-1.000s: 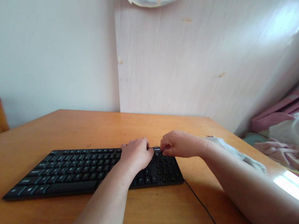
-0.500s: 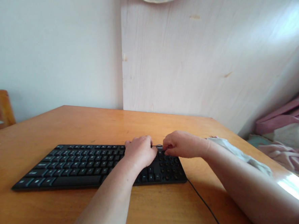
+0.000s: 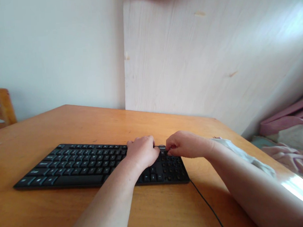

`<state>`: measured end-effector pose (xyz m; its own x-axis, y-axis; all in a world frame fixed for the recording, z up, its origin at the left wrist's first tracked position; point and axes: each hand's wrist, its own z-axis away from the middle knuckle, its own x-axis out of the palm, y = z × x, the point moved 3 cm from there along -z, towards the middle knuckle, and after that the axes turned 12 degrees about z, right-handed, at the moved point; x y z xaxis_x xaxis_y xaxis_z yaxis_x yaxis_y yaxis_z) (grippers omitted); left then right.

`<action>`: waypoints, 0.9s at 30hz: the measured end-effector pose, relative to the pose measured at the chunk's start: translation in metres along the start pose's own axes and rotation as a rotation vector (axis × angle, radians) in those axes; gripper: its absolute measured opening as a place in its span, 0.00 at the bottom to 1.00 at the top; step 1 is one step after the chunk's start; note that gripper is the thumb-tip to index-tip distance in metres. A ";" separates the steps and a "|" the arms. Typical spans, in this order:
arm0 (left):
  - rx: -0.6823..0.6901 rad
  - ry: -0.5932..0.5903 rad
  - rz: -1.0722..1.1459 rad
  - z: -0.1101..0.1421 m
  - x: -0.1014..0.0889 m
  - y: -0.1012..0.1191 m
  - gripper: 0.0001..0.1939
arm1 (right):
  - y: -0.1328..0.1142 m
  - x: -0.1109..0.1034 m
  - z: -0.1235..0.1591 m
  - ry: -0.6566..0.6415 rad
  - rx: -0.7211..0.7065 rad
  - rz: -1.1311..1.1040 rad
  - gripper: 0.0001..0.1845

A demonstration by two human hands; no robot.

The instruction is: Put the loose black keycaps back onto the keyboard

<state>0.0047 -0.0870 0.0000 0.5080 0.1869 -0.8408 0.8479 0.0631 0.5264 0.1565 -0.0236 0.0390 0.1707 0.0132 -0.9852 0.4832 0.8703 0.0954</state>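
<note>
A black keyboard (image 3: 80,165) lies on the wooden table. My left hand (image 3: 143,151) rests over its right-of-middle part, fingers curled at the far edge and thumb reaching toward the number pad. The fingertips are partly hidden behind the hand. At the top of the number pad (image 3: 173,168), my right hand (image 3: 182,144) is closed in a pinch, its fingertips close to the keys. What sits between those fingertips, if anything, is too small to make out. The number pad's keys look smaller and more widely spaced than the others.
A black cable (image 3: 207,203) runs from the keyboard's right side toward the near edge. Pale cloth (image 3: 236,149) lies beside my right forearm. A wooden chair (image 3: 4,105) stands at the left, a wall behind the table (image 3: 103,125), and heaped fabric (image 3: 284,153) at the right.
The camera view has shifted, so the keyboard and table appear a little further right and higher. Both hands keep nearly the same places on the keyboard.
</note>
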 end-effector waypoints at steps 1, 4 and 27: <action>-0.002 -0.001 -0.001 0.000 0.000 0.000 0.10 | 0.000 0.000 0.000 -0.005 -0.001 -0.003 0.10; -0.008 -0.004 -0.001 0.001 0.001 0.000 0.10 | 0.000 -0.001 0.000 -0.018 -0.010 -0.033 0.10; 0.004 -0.001 -0.018 0.000 0.001 0.001 0.14 | 0.000 0.000 0.001 -0.054 0.021 -0.062 0.08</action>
<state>0.0058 -0.0871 -0.0004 0.4925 0.1848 -0.8505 0.8576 0.0630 0.5104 0.1571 -0.0242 0.0392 0.1852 -0.0674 -0.9804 0.5125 0.8579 0.0379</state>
